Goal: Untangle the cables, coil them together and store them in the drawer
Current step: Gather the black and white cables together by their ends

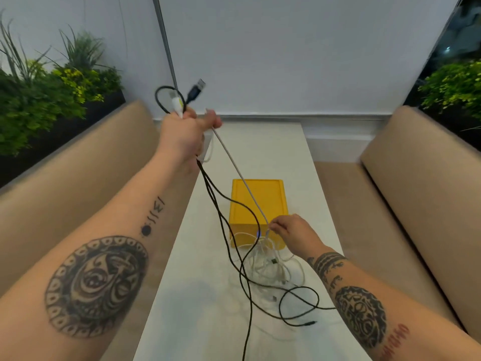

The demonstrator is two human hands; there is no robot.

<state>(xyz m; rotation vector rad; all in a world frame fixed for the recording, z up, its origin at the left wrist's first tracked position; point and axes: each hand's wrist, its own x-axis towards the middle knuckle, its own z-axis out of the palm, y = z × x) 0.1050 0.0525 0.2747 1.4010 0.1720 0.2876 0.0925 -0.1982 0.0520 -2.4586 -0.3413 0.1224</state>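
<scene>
My left hand [185,134] is raised high over the table and grips a bundle of cable ends: a black USB plug [195,90] and a white plug [177,103] stick up out of the fist. A black cable [221,217] and a white cable [242,178] hang from it down to a loose tangle [270,272] on the white table [187,295]. My right hand [286,229] is low, in front of the yellow drawer box [257,201], pinching the taut white cable just above the tangle.
Beige upholstered benches [406,194] run along both sides of the narrow table. Green plants [52,95] stand behind the left bench and at the far right. A white wall closes the far end.
</scene>
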